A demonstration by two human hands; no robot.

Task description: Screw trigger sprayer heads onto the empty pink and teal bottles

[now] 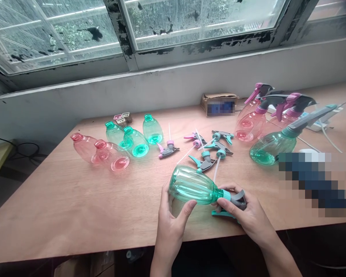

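A clear green spray bottle lies on its side between my hands, just above the near part of the table. My left hand is wrapped round its base, thumb along the lower side. At the neck, my right hand grips the grey and teal trigger sprayer, fingers around the teal collar. The sprayer head sits on the bottle's neck; how tightly it is screwed on I cannot tell. Beyond the bottle lie several loose trigger sprayers with white tubes, some teal and some pink.
Pink open-necked bottles and green ones stand at the left. Bottles with sprayers fitted, pink and green, stand at the right near cables. A cardboard box and small blocks are by the wall.
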